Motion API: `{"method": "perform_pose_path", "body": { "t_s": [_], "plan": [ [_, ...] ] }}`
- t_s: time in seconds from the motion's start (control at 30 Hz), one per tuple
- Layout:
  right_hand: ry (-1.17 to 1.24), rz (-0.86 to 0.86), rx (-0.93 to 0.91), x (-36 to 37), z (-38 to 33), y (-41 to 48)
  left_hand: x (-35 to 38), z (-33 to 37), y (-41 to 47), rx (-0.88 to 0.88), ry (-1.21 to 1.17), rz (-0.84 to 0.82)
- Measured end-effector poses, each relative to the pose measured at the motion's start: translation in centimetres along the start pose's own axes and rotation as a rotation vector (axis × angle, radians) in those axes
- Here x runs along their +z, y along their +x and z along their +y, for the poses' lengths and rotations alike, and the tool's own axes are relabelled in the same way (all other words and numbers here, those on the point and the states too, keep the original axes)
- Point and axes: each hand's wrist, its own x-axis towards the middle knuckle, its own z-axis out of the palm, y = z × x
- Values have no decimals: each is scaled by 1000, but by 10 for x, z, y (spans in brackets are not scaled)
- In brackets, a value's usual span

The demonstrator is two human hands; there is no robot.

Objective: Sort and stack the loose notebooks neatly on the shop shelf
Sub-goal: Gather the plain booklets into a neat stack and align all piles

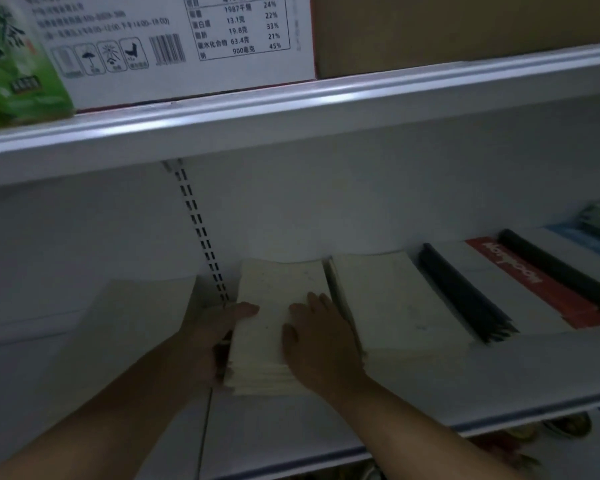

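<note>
Dim light obscures cover detail. Left hand point(219, 341) cups the cream notebook stack's point(274, 327) left side (fingertips hidden); right hand point(321, 344) lies spread flat on top, near the shelf's point(465, 386) front edge.

One view only, from a camera worn on the person's head, close to the shop shelf point(430, 382) and facing straight into it, tilted slightly down. Both forearms reach in from the bottom edge, so the fingers point(312, 303) sit low and centre. The upper shelf point(291, 109) crosses the frame above them, slanting up rightward.
</note>
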Motion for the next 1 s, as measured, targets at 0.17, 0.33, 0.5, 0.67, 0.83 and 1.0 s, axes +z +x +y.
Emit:
{"method": "perform_pose_path", "body": {
  "t_s": [0.17, 0.33, 0.5, 0.67, 0.83, 1.0],
  "plan": [
    [2, -34, 56, 3, 4, 3, 10, 9, -6, 14, 11, -113],
    [-95, 26, 30, 6, 7, 4, 14, 5, -7, 101, -18, -147],
    [-8, -12, 48, 0, 6, -2, 7, -24, -10, 134, -114, -98],
    [760, -119, 338, -41, 2, -3, -12, -49, -38, 414, -230, -110],
    [1084, -79, 218, -46, -9, -13, -26, -66, -73, 688, -257, -232],
    [1156, 94, 169, -30, -6, -26, -27, -72, -67, 736, -245, -208]
  ]
}}
